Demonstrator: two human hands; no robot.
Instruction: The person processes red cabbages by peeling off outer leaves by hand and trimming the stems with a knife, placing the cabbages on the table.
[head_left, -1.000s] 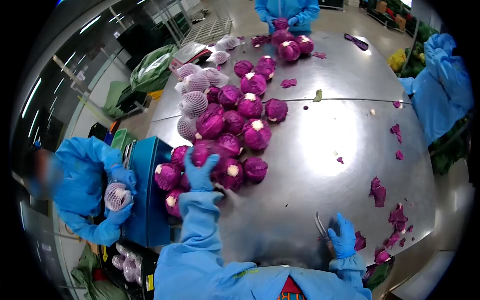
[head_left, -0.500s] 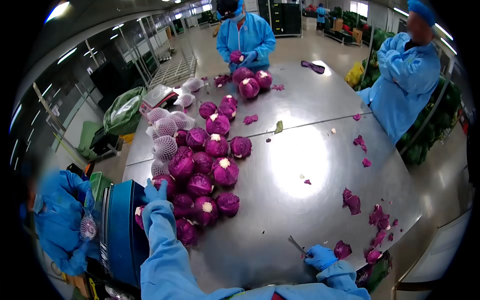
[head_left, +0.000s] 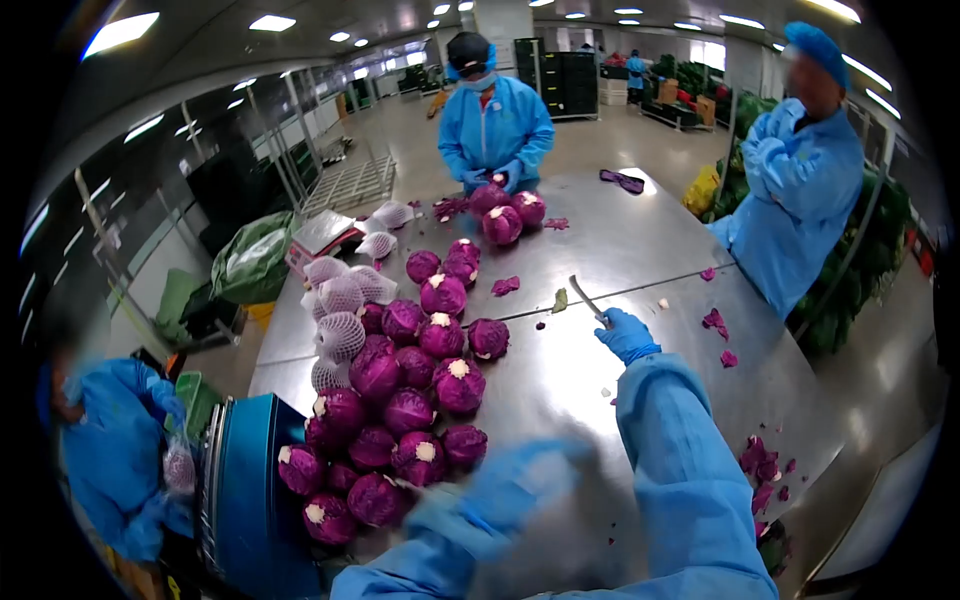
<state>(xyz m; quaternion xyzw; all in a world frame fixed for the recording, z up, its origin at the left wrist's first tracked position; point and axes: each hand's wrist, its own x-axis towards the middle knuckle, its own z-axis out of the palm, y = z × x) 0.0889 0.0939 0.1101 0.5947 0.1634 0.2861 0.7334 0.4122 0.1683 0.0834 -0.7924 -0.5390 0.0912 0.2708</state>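
My right hand (head_left: 627,336), in a blue glove, grips a knife (head_left: 586,299) over the middle of the metal table (head_left: 560,240); the blade points away and to the left. Motion smears my left hand (head_left: 525,485), also gloved, low in front of me, so its fingers do not read clearly. It is just right of a heap of red cabbages (head_left: 409,411), several with pale cut stems showing. The nearest ones are a cabbage with a pale stem (head_left: 418,458) and another (head_left: 465,444).
White foam nets (head_left: 340,336) line the heap's left side, near a scale (head_left: 322,232). A blue crate (head_left: 258,480) stands at the left edge. Purple leaf scraps (head_left: 760,460) lie at right. One co-worker (head_left: 496,125) handles cabbages opposite; others stand right (head_left: 800,190) and left (head_left: 115,450).
My left hand has left the cabbages at the table's left edge and swung right. My right hand has carried the knife forward from the near edge. The camera view has shifted.
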